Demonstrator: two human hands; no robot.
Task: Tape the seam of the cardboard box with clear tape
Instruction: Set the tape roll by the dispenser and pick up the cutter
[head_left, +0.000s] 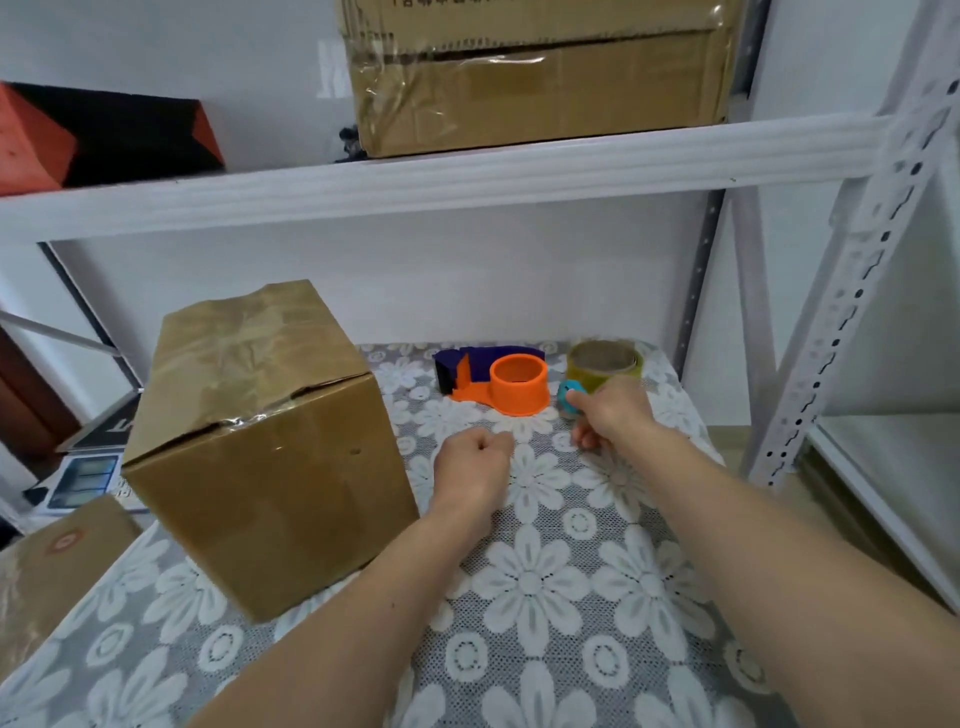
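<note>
A brown cardboard box (265, 441) stands on the left of the flowered tablecloth, its top flaps meeting at a raised seam with shiny tape on them. An orange and purple tape dispenser (504, 382) with an empty orange spool sits at the back middle. A roll of clear tape (605, 364) lies behind my right hand. My right hand (610, 413) is closed around a small blue object (570, 397), beside the dispenser. My left hand (472, 465) rests as a fist on the cloth, right of the box, holding nothing.
A white shelf board (441, 176) crosses overhead, carrying a large taped carton (540, 78) and a red and black box (98, 137). Perforated metal uprights (852, 291) stand at the right. A scale (85, 475) and another carton (57, 566) lie at the left.
</note>
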